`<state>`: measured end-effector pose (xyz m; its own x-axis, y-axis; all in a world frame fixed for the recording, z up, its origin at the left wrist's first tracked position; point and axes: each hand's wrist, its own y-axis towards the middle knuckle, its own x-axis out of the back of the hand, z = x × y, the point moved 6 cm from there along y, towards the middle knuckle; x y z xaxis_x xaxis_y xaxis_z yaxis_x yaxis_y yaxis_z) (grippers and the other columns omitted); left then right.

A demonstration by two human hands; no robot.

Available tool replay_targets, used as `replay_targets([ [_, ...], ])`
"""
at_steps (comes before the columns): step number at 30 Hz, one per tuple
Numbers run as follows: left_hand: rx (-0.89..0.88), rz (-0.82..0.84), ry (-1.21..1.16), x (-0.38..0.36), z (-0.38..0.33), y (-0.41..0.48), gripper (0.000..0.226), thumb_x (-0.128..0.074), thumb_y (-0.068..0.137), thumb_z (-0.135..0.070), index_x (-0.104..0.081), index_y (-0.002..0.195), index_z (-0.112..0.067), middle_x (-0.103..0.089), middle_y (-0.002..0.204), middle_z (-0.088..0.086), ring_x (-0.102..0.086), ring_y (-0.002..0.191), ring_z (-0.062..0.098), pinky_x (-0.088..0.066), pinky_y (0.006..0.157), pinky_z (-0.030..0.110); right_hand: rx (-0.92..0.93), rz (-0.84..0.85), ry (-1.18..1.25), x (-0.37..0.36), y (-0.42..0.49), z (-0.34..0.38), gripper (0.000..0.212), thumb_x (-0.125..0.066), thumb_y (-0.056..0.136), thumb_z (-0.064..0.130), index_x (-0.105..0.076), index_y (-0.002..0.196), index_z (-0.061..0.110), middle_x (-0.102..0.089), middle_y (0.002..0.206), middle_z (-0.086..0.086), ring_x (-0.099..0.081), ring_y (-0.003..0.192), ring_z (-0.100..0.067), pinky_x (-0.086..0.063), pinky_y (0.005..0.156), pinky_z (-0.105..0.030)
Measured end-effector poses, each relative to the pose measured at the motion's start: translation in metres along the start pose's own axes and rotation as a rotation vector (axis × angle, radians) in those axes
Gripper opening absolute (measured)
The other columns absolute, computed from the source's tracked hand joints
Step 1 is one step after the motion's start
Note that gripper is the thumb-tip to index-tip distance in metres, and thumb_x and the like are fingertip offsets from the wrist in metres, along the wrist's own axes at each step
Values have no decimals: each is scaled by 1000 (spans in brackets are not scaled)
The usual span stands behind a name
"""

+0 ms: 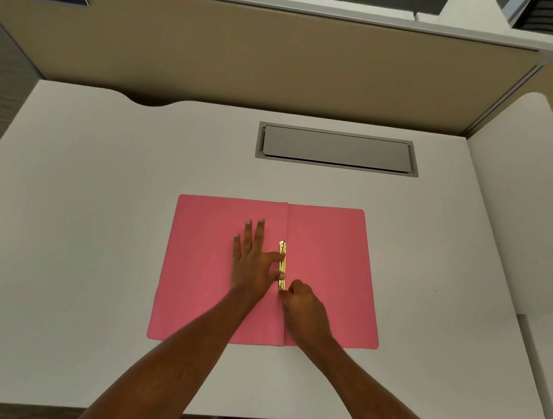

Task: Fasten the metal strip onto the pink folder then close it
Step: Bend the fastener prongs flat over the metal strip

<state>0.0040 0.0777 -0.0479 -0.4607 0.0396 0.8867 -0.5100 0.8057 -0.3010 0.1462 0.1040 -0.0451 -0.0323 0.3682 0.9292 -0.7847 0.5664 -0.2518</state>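
The pink folder lies open and flat on the white desk, its centre fold running away from me. A thin gold metal strip lies along that fold, just right of it. My left hand rests flat on the left leaf with fingers spread; its index finger and thumb press against the strip's middle. My right hand is curled at the strip's near end, fingertips pinching or pressing it; that end is hidden under the fingers.
The white desk has a grey cable hatch set in it beyond the folder. A tan partition closes the back. A white side panel stands at the right.
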Motion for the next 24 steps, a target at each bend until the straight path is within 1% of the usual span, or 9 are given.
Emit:
replay_targets([
  [4,15,104,-133,-7,9,-1,41,-60,104,-50,-64,144,-44,4,183,5,9,170,36,-2,138,59,118,11,-200,9,1,7,27,-78,94,8,-79,120,5,-78,107,-13,-74,92,-27,-66,71,-34],
  [7,-13,118,-129,-8,12,-2,43,-56,105,-54,-61,147,-45,4,183,5,9,170,36,-2,139,58,203,-48,-275,13,4,9,28,-94,75,7,-85,101,7,-77,88,-9,-74,75,-23,-62,56,-31],
  [9,-24,124,-118,-8,13,-2,44,-55,105,-55,-60,148,-45,5,183,5,10,170,37,-2,138,59,232,-78,-288,16,6,9,31,-99,66,8,-85,94,7,-75,80,-8,-72,67,-22,-58,49,-30],
  [11,-26,133,-116,-8,13,-2,44,-55,105,-55,-61,147,-45,5,183,5,10,170,37,-3,138,59,229,-59,-270,17,6,6,31,-99,64,7,-84,92,5,-73,78,-10,-71,66,-24,-55,47,-30],
  [13,-26,143,-116,-9,13,-2,44,-55,105,-56,-61,147,-45,5,183,6,10,170,38,-2,138,60,209,24,-261,13,7,2,27,-91,78,7,-83,103,3,-75,88,-13,-73,77,-28,-60,55,-34],
  [15,-26,152,-110,-9,13,-1,44,-55,105,-56,-61,147,-46,6,183,6,11,169,38,-2,138,60,176,84,-249,9,9,-1,26,-71,98,7,-77,123,3,-73,108,-17,-71,97,-33,-64,72,-41],
  [16,-24,155,-109,-9,13,-1,44,-55,105,-56,-61,147,-46,6,183,6,11,169,38,-2,138,60,160,94,-238,6,11,-3,29,-63,103,6,-73,130,2,-71,115,-18,-69,104,-34,-64,78,-43],
  [18,-23,154,-115,-9,13,-1,43,-56,105,-55,-62,146,-46,6,183,5,11,169,38,-3,138,61,146,88,-224,5,12,-2,33,-56,106,5,-69,136,2,-69,121,-18,-67,108,-34,-63,84,-43],
  [24,-19,166,-108,-8,12,-1,45,-55,104,-56,-60,148,-45,7,183,6,12,169,38,-2,138,61,100,62,-152,-3,8,-9,34,-56,108,9,-67,140,4,-68,128,-16,-68,112,-31,-63,91,-40],
])
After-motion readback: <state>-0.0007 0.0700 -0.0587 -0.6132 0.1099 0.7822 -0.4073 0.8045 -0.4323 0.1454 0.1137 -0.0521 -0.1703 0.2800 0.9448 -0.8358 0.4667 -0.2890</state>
